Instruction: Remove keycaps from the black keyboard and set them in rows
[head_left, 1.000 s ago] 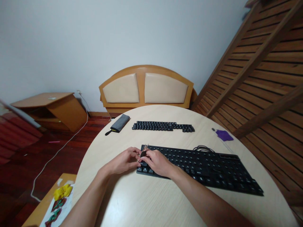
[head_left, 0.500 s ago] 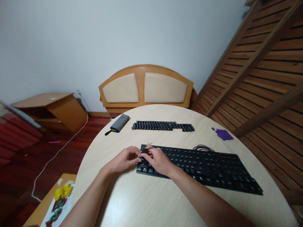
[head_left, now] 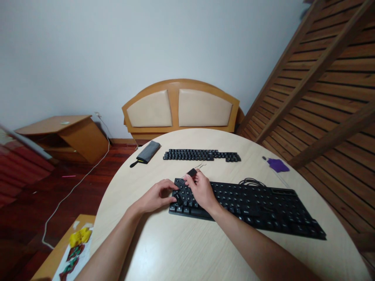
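A black keyboard (head_left: 258, 210) lies on the round table, many of its keycaps off toward the middle and right. My right hand (head_left: 202, 190) is closed on a keycap puller (head_left: 192, 173) with a black handle and thin wire prongs, held above the keyboard's upper left part. My left hand (head_left: 158, 196) rests at the keyboard's left edge, thumb and fingers apart. Its thumb tip is against or right beside a black keycap (head_left: 178, 198) that looks tilted at the left end. Whether this keycap is loose I cannot tell.
Removed keycaps (head_left: 187, 155) stand in rows behind the keyboard. A grey pouch (head_left: 149, 152) lies at the table's far left and a purple cloth (head_left: 278, 165) at the right. A coiled cable (head_left: 251, 182) sits behind the keyboard. A slatted wooden screen (head_left: 331, 93) leans on the right.
My right hand has moved up and away from my left, with the puller turned so its wire prongs point away. My left hand has spread its fingers at the keyboard's left edge.
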### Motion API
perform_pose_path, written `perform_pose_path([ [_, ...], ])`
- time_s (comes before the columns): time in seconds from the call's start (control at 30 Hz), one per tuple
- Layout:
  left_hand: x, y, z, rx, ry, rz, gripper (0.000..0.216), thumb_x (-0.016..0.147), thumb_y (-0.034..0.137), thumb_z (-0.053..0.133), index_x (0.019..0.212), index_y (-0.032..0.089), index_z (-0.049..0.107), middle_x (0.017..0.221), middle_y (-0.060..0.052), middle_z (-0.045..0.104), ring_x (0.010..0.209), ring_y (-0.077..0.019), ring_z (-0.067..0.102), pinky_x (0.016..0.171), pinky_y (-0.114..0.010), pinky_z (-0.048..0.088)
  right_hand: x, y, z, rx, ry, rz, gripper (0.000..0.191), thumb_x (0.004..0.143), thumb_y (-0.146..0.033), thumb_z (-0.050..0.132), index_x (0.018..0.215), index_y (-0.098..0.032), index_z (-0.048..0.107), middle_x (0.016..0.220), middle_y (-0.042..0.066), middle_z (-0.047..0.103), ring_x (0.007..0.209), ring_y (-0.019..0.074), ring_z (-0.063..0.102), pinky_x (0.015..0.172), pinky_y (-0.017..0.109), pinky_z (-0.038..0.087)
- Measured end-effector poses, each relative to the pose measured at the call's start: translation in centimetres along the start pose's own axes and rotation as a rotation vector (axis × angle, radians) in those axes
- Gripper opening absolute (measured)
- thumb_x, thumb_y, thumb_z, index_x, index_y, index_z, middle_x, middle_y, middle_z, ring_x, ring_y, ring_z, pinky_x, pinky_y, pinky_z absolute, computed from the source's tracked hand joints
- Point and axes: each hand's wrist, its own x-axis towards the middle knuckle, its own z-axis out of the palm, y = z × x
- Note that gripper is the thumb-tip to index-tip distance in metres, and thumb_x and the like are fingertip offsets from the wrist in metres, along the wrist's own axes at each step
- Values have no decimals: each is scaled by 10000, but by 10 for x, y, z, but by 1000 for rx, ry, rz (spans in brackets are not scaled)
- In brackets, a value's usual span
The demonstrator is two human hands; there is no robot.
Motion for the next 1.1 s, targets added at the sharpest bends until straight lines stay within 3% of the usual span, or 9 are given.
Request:
perform_pose_path([
  [0.2, 0, 6, -5, 28, 7, 40, 171, 863, 338, 674, 930, 181, 683, 986, -71, 644, 952, -204, 596, 896, -335, 462, 1, -1, 1, 28, 20, 13, 211, 929, -391, 528, 877, -187, 548, 835, 65, 700, 700, 175, 683, 658, 286, 557],
  [0.3, 0, -4, -9, 35, 179, -23, 179, 875, 330, 649, 952, 168, 659, 931, -66, 675, 884, -195, 611, 827, -321, 476, 2, 3, 3, 29, 20, 9, 203, 930, -389, 526, 895, -191, 551, 815, 57, 699, 715, 181, 687, 664, 290, 557],
  [0.4, 2, -23, -12, 132, 398, -77, 222, 858, 336, 657, 1010, 175, 672, 1020, -85, 701, 887, -204, 630, 792, -320, 490, 2, 6, 3, 24, 11, -12, 185, 932, -375, 527, 974, -198, 562, 815, 53, 706, 767, 193, 698, 696, 299, 558],
  [0.5, 8, -41, -15, 228, 481, -127, 292, 874, 349, 615, 1108, 181, 667, 1111, -97, 707, 875, -206, 662, 788, -326, 522, 2, 7, 3, 21, 1, -21, 183, 930, -356, 531, 1025, -203, 560, 819, 51, 713, 795, 197, 707, 731, 309, 557],
  [0.87, 54, -66, -45, 493, 549, -284, 220, 860, 286, 611, 1040, 211, 715, 1027, -62, 755, 934, -240, 687, 835, -319, 502, 0, 4, 3, 8, -22, -33, 143, 922, -325, 530, 989, -201, 557, 811, 51, 721, 786, 197, 711, 753, 313, 550],
  [1.1, 69, -79, -42, 628, 575, -354, 214, 872, 319, 631, 1045, 233, 723, 974, -71, 756, 928, -257, 678, 760, -297, 485, 0, 1, 1, -23, -28, -29, 131, 920, -313, 529, 986, -206, 565, 815, 46, 727, 779, 192, 712, 744, 300, 542],
])
